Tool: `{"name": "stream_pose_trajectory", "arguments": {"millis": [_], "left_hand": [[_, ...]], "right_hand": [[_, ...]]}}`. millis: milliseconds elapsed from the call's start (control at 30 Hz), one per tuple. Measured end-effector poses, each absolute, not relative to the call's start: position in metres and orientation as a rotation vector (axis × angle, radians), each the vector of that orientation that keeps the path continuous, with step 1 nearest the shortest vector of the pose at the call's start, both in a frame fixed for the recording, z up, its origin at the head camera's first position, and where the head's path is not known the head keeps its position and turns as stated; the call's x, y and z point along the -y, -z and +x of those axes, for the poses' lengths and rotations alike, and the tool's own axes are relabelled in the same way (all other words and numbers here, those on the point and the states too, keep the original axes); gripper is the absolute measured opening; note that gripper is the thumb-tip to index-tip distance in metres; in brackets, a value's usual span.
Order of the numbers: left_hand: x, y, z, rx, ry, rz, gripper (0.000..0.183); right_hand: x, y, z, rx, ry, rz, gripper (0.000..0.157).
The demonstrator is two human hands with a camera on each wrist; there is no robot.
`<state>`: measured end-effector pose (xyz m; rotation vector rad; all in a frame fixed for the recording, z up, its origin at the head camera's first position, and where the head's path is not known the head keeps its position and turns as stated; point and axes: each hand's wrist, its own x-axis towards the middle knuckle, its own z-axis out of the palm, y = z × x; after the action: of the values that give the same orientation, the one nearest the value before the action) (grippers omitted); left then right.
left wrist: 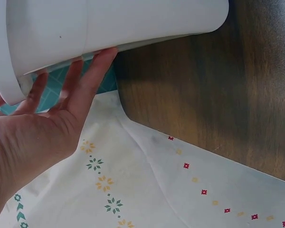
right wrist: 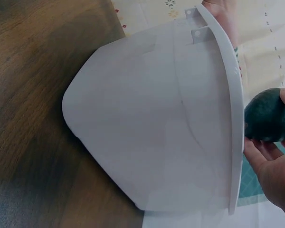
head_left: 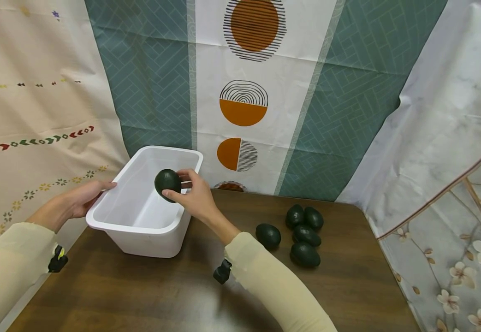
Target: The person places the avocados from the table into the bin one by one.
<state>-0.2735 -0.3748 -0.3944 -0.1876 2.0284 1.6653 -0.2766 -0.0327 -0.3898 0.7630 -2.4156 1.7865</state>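
A white plastic bin point(head_left: 137, 240) stands at the left of the table, its mouth facing up. My left hand point(head_left: 83, 197) grips its left side, the thumb at the rim and the fingers point(left wrist: 88, 90) against the outer wall below it. Above the bin's mouth, near the right rim, my right hand point(head_left: 196, 193) holds a dark green avocado point(head_left: 167, 183) between thumb and fingers. The right wrist view shows this avocado point(right wrist: 270, 116) just beyond the rim. The visible part of the bin's inside is bare white; its near bottom is hidden.
Several more avocados point(head_left: 305, 235) lie grouped on the brown wooden table point(head_left: 174, 295), right of the right forearm. One avocado point(head_left: 268, 236) lies a little left of that group. Patterned cloths point(head_left: 153, 83) hang behind and at both sides, close to the bin's back and left.
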Motion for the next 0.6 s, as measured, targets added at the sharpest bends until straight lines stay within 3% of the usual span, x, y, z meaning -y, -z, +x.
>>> {"name": "stream_pose_trajectory", "arguments": {"millis": [600], "left_hand": [[0.3757, 0.3947, -0.2729, -2.051, -1.658, -0.205, 0.067]], "right_hand": [[0.0331, 0.3915, -0.2735, 2.408, -1.772, 0.719, 0.057]]}}
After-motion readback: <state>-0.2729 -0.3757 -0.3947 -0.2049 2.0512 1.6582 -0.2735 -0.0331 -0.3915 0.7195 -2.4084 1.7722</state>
